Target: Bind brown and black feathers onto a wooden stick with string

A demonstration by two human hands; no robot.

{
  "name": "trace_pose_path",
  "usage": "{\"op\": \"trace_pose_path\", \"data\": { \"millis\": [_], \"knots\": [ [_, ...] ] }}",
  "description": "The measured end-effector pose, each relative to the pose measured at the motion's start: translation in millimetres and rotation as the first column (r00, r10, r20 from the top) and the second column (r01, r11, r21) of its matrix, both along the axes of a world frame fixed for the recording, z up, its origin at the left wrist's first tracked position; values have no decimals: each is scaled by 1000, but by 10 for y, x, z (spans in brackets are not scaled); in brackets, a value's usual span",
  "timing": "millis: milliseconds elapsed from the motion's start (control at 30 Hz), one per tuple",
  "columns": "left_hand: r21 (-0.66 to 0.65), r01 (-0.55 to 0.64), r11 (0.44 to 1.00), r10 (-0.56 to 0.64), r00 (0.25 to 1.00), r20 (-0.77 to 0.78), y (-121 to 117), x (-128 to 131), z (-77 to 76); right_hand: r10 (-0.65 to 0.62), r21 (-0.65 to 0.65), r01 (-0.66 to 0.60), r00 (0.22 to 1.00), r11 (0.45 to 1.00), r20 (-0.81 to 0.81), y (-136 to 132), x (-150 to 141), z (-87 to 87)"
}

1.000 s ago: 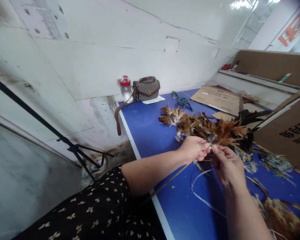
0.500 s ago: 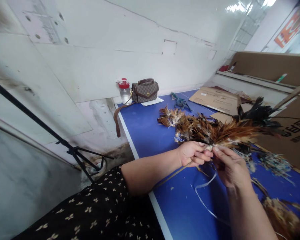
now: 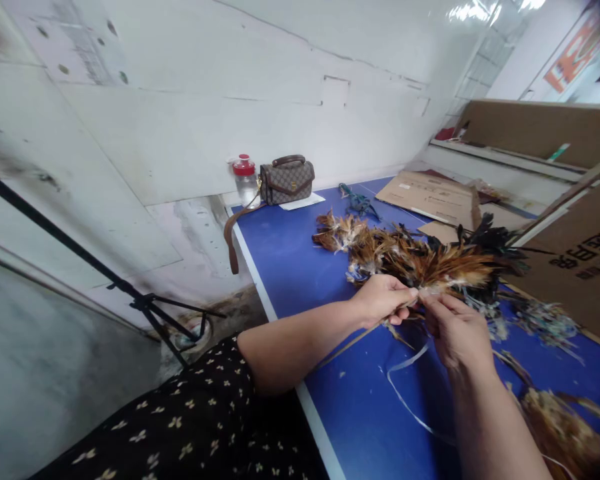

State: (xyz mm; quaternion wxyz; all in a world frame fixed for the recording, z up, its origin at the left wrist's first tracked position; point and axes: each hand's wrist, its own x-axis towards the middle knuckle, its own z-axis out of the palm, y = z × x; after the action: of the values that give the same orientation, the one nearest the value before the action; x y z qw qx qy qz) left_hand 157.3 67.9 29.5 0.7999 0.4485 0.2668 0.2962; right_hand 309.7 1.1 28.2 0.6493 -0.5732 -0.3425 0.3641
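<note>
My left hand (image 3: 387,300) is closed round a thin tan stick (image 3: 353,343) that slants down to the left, past the table edge. At its tip, brown feathers (image 3: 450,267) with dark ones beyond fan out to the right, their pale quill ends gathered between my hands. My right hand (image 3: 455,327) pinches at those quill ends, its fingertips almost touching my left thumb. Exactly what lies between the right fingertips is partly hidden. A narrow whitish ribbon (image 3: 397,387) loops down from beneath my right hand onto the blue table (image 3: 360,413).
Brown feather bunches (image 3: 340,230) lie behind my hands, bluish-grey feathers (image 3: 545,323) to the right, tan ones (image 3: 563,427) at near right. A handbag (image 3: 287,180) and red-lidded bottle (image 3: 245,180) stand at the far corner. Cardboard (image 3: 430,197) lies behind; a black tripod (image 3: 145,300) stands left.
The feathers at my hands swung out to the right, then drew back and now spread more compactly. Both hands stay together at the quill ends, shifting only slightly.
</note>
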Motion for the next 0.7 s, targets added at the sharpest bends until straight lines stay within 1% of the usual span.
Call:
{"op": "trace_pose_path", "data": {
  "millis": [67,133,267,367,433,533,600,700],
  "knots": [
    [19,-55,998,56,998,-43,0,15,-33,4,-23,-4,1000,1000,8,5,-12,-11],
    [0,-82,997,82,997,-17,2,23,-39,26,-32,-25,1000,999,6,6,-15,-7],
    [-65,-58,996,62,996,64,6,16,10,101,-30,-101,995,994,12,-11,47,40],
    [-114,5,993,7,994,107,4,-7,57,174,-31,-174,985,984,5,-55,155,82],
    [-147,79,986,-58,988,143,-1,-25,79,213,-23,-213,977,977,-16,-94,227,104],
    [-188,208,960,-171,966,194,-8,-43,88,260,7,-260,965,966,-27,-145,287,126],
    [-205,265,942,-221,951,214,-9,-44,76,266,34,-266,964,963,-13,-158,287,130],
    [-221,273,936,-225,950,218,-5,-28,40,233,59,-233,972,971,9,-140,259,110]
  ]
}}
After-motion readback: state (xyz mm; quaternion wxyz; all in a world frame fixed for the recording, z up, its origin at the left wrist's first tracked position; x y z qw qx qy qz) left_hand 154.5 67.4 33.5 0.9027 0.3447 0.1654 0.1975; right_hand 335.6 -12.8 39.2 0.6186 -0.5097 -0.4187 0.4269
